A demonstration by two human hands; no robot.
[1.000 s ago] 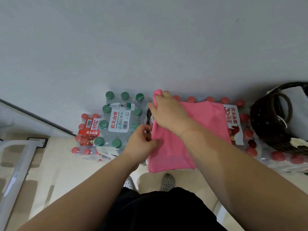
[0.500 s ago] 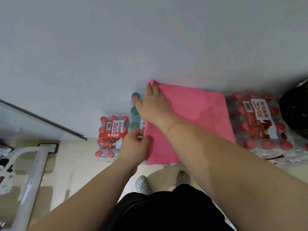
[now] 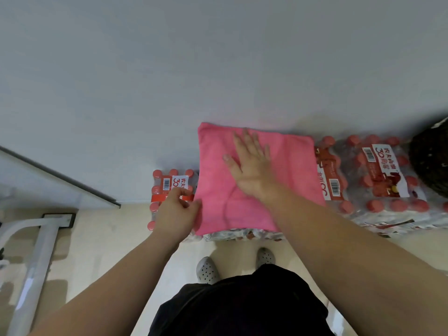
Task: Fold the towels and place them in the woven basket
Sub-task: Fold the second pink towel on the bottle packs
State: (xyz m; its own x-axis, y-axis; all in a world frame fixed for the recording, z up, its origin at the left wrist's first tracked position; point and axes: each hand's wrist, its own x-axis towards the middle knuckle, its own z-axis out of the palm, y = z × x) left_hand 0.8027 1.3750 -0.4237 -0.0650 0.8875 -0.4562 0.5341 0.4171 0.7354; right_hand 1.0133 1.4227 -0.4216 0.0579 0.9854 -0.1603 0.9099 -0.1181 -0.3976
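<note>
Pink towel (image 3: 218,166): laid flat over a shrink-wrapped pack of red-capped bottles (image 3: 378,183), directly beneath the right fingers; the number of layers cannot be told. Right hand (image 3: 252,170): fingers straight and slightly spread, palm pressed on the towel's middle, fingertips pointed toward its far edge. Left hand (image 3: 174,212): fingers curled, the towel's near left edge pinched between thumb and forefinger; a smaller bottle pack (image 3: 167,183) is seen just beyond these knuckles. Woven basket (image 3: 431,163): partly in view, well to the right of the right fingers, past the bottle pack. Step judged in hand: the cloth is being flattened for a fold. Next move, as judged: the palm is to be lifted clear, the pinched edge carried across to the opposite edge and the corners matched, before transfer to the basket.
</note>
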